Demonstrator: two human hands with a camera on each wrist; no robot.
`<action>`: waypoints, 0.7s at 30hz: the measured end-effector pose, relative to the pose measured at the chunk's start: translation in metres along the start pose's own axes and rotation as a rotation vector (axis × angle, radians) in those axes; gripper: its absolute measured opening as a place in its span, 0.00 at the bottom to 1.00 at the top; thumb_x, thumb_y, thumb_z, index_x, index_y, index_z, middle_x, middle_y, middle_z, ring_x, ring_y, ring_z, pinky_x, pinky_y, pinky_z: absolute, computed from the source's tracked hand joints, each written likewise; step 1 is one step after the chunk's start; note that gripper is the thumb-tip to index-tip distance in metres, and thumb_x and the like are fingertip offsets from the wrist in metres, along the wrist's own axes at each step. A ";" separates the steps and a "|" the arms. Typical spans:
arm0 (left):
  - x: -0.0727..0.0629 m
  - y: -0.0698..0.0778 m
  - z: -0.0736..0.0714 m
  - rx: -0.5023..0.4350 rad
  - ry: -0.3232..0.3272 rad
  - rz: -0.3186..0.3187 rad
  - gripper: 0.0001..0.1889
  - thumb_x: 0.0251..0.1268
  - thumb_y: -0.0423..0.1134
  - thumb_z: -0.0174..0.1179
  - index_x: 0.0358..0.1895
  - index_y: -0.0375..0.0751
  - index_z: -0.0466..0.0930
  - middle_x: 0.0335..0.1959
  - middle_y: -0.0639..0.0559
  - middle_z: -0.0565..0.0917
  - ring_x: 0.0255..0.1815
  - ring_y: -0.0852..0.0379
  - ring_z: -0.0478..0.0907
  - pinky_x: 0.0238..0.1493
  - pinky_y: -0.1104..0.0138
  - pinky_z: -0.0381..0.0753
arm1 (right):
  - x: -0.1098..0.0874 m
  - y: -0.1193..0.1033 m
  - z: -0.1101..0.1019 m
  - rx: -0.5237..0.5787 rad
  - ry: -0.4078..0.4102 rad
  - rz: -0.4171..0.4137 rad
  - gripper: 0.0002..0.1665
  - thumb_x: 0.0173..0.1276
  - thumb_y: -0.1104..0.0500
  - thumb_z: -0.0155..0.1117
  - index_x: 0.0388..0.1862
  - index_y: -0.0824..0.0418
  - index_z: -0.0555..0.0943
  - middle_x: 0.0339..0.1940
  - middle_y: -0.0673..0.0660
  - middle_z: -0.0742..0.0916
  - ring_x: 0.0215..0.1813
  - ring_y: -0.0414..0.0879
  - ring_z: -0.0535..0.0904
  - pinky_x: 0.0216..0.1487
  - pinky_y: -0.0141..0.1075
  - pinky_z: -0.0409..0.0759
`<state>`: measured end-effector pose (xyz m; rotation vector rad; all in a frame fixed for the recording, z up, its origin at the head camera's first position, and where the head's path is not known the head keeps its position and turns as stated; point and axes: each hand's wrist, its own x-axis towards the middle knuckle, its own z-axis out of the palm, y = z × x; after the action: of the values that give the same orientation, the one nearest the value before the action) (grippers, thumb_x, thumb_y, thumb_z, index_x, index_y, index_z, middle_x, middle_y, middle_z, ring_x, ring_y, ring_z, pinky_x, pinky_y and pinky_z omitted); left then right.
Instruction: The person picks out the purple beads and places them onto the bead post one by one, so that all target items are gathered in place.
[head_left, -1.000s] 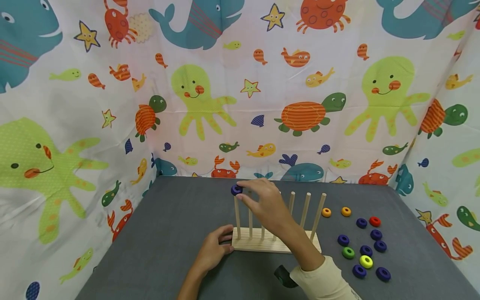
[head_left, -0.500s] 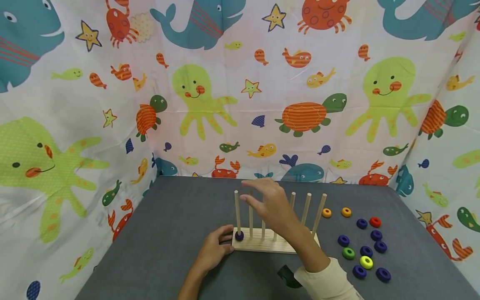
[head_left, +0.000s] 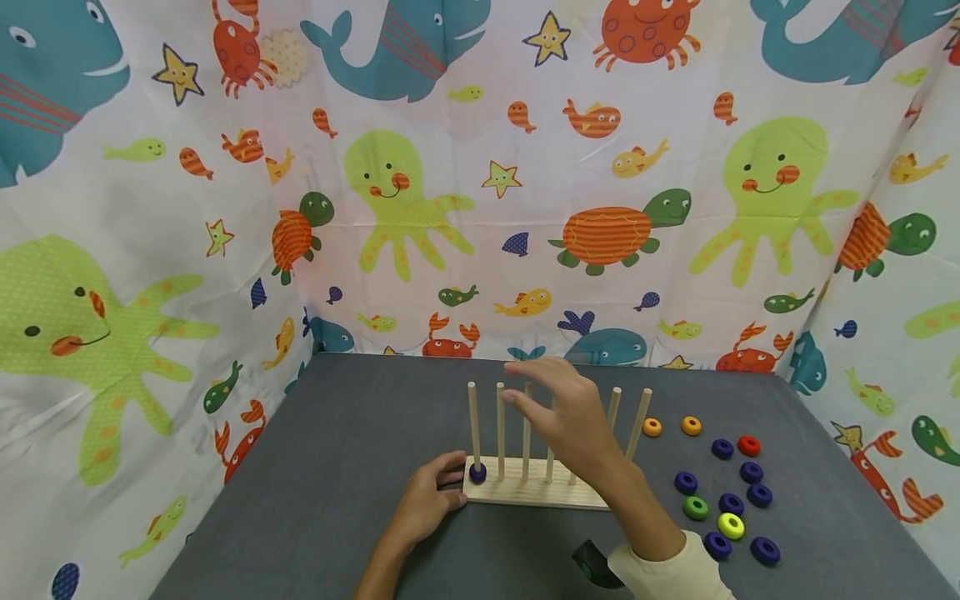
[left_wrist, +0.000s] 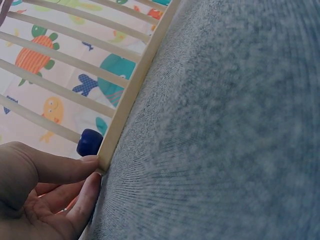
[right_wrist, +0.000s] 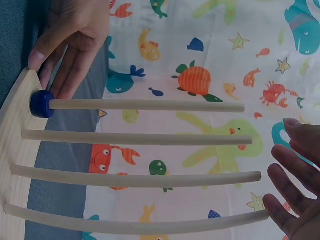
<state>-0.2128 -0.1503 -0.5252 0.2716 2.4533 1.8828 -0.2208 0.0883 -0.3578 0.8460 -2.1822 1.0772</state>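
Note:
A pale wooden peg board (head_left: 525, 493) with a row of upright pegs stands on the grey table. A dark blue ring (head_left: 477, 474) sits at the foot of its leftmost peg; the left wrist view shows this blue ring (left_wrist: 90, 142) against the base. My left hand (head_left: 427, 506) pinches the board's left end, thumb and fingers on its edge, as seen close up on the board (left_wrist: 125, 107). Above the pegs, my right hand (head_left: 570, 417) hangs with thumb and fingers apart, holding nothing. It hides parts of the pegs behind it. In the right wrist view, its fingers (right_wrist: 287, 185) are near the peg tips.
Right of the board lie loose rings: several blue ones (head_left: 765, 551), a green ring (head_left: 695, 507), a yellow ring (head_left: 731, 526), a red ring (head_left: 749, 446) and two orange rings (head_left: 691, 426). A printed curtain (head_left: 450, 250) surrounds the table (head_left: 375, 417).
My right hand let go of the blue ring at the top of the leftmost peg, and the ring dropped to the base. The hand then moved right. My left hand stayed in place.

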 end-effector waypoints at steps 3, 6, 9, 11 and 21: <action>0.000 0.000 0.001 -0.001 -0.002 0.000 0.35 0.57 0.16 0.66 0.72 0.25 0.72 0.71 0.28 0.76 0.67 0.34 0.80 0.57 0.58 0.89 | -0.005 0.001 -0.006 -0.010 0.019 -0.001 0.23 0.67 0.61 0.78 0.61 0.56 0.88 0.56 0.51 0.91 0.63 0.49 0.84 0.64 0.53 0.85; 0.000 -0.001 0.001 0.006 -0.001 0.001 0.35 0.57 0.17 0.66 0.72 0.24 0.72 0.71 0.28 0.77 0.67 0.34 0.80 0.58 0.56 0.88 | -0.011 0.003 -0.011 -0.019 0.049 0.001 0.23 0.66 0.62 0.79 0.60 0.56 0.88 0.56 0.50 0.91 0.62 0.48 0.84 0.63 0.51 0.86; 0.000 -0.001 0.000 0.017 -0.002 -0.010 0.34 0.58 0.18 0.66 0.72 0.25 0.72 0.71 0.29 0.77 0.67 0.34 0.80 0.59 0.57 0.88 | -0.017 0.005 -0.015 -0.026 0.079 0.001 0.22 0.65 0.63 0.79 0.59 0.56 0.89 0.55 0.49 0.91 0.60 0.47 0.85 0.62 0.49 0.86; 0.000 -0.001 0.000 0.027 -0.003 -0.018 0.34 0.59 0.18 0.66 0.72 0.26 0.73 0.71 0.29 0.77 0.67 0.34 0.80 0.58 0.58 0.88 | -0.021 0.006 -0.017 -0.034 0.098 0.005 0.22 0.65 0.63 0.80 0.57 0.56 0.89 0.54 0.48 0.91 0.59 0.46 0.85 0.61 0.44 0.86; 0.001 -0.001 0.001 0.063 0.006 -0.035 0.34 0.59 0.18 0.66 0.72 0.27 0.73 0.71 0.30 0.78 0.67 0.34 0.80 0.57 0.62 0.88 | -0.042 0.014 -0.033 -0.052 0.119 0.075 0.21 0.63 0.65 0.80 0.55 0.56 0.90 0.50 0.47 0.92 0.46 0.43 0.80 0.49 0.23 0.77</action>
<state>-0.2136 -0.1493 -0.5267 0.2244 2.5079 1.7975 -0.1969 0.1344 -0.3768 0.6644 -2.1472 1.0734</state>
